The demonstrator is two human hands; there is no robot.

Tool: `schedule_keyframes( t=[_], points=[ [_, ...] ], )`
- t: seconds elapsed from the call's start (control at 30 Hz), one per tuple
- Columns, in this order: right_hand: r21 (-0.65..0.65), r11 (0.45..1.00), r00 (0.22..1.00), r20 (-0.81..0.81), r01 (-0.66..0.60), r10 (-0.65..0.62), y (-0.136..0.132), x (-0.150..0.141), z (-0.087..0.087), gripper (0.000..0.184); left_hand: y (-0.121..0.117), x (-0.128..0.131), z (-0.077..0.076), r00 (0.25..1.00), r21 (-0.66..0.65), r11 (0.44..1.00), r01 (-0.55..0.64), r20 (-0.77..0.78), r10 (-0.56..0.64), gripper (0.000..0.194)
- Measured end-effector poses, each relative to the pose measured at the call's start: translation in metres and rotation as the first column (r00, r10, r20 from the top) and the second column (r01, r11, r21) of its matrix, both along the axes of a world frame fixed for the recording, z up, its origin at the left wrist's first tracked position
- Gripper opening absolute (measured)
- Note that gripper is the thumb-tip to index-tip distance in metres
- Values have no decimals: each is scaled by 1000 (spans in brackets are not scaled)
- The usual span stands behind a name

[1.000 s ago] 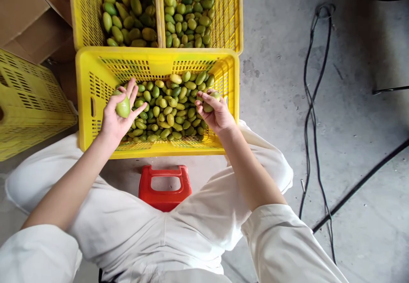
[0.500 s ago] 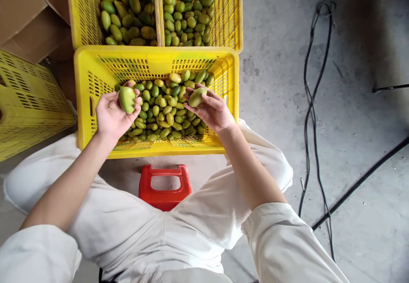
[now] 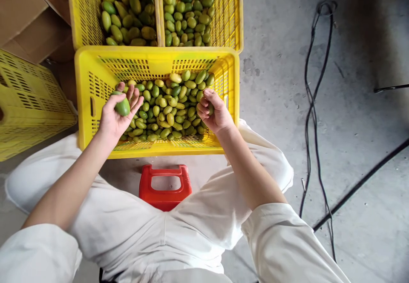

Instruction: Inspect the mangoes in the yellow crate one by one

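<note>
A yellow plastic crate [image 3: 96,66] in front of my knees holds a heap of small green fruits [image 3: 168,106]. My left hand [image 3: 115,117] is raised palm up over the crate's left side and holds one green fruit [image 3: 122,106] between thumb and fingers. Over the right side of the heap, my right hand [image 3: 214,112] is curled closed round another fruit, mostly hidden by the fingers.
Two more yellow crates behind hold larger fruits [image 3: 128,15] on the left and smaller ones [image 3: 188,15] on the right. An upturned yellow crate [image 3: 28,100] and cardboard [image 3: 22,15] lie at left. A red stool [image 3: 164,187] is under me. Black cables [image 3: 311,100] cross the concrete floor at right.
My right hand turned over and closed round its fruit, lowering toward the heap. In my left hand the fruit rolled from the fingertips back toward the palm.
</note>
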State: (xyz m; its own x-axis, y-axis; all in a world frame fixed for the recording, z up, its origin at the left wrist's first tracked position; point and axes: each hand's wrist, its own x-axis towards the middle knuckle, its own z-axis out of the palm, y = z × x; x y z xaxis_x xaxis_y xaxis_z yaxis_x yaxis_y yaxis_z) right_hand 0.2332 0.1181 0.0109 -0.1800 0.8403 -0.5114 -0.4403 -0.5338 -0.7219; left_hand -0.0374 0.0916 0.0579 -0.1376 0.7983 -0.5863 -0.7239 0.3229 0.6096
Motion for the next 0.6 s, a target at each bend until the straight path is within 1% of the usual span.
schedule_keyframes(
  t=[0.1, 0.2, 0.27, 0.37, 0.47, 0.6],
  points=[
    [-7, 1000, 1000, -12, 19, -19, -1, -5, 6, 32, 1, -3, 0, 993, -20, 997, 75, 88, -73, 17],
    [27, 998, 998, -44, 49, -48, -2, -9, 9, 32, -1, -8, 1, 966, -8, 980, 200, 170, -196, 33],
    [49, 995, 996, -37, 83, -81, -1, -9, 7, 34, -2, -10, 2, 951, 1, 967, 253, 183, -249, 43],
    [49, 991, 993, -24, 121, -120, 0, -5, -3, 31, -4, -9, 5, 954, -40, 963, 266, 157, -257, 49],
    [36, 991, 991, -38, 129, -127, 1, 0, -10, 27, -3, -5, 10, 960, -83, 960, 269, 104, -260, 44],
    [46, 993, 993, -40, 112, -111, 1, 0, -10, 27, -4, 4, 12, 928, -92, 924, 372, 57, -368, 25]
  ],
)
